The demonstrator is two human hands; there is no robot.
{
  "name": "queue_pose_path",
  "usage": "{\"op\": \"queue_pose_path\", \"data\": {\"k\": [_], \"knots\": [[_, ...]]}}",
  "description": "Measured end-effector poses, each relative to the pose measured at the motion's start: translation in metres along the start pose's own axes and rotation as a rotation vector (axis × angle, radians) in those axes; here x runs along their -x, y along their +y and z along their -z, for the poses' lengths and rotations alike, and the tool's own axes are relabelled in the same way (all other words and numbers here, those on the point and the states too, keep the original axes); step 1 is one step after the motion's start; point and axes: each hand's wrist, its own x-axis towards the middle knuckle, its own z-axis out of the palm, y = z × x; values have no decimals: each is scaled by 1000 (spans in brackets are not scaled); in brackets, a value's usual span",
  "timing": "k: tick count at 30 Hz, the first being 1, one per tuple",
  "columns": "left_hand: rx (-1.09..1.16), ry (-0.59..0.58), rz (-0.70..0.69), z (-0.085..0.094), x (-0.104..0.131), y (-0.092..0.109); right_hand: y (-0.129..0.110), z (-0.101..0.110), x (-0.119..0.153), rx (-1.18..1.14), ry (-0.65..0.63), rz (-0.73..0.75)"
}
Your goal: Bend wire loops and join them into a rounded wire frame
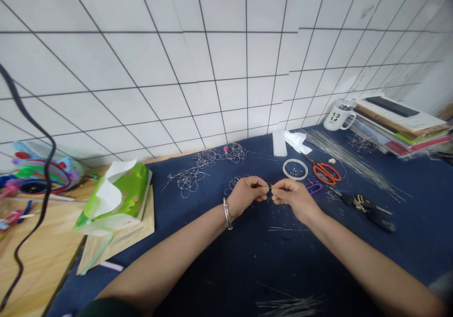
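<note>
My left hand, with a silver bangle at the wrist, is closed in a pinch. Close to its right, my right hand pinches too, the fingertips of both nearly meeting. Between them shows a small, thin, dark piece, too small to name. A coil of thin wire lies partly behind my left hand. Just beyond my right hand sits a round white dish with tiny beads in it. A purple tool lies beside that hand.
Tangled wire loops lie left of centre. Orange-handled scissors, black-handled pliers and long wires lie at the right. A mug and stacked papers stand behind; a green tissue pack is left. Cut wires lie at the front.
</note>
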Motion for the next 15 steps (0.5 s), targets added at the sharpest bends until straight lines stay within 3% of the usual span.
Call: {"op": "queue_pose_path", "data": {"k": [15], "knots": [[62,46,-23,-9,2,-5,4,-10,6,-47,63,104]]}}
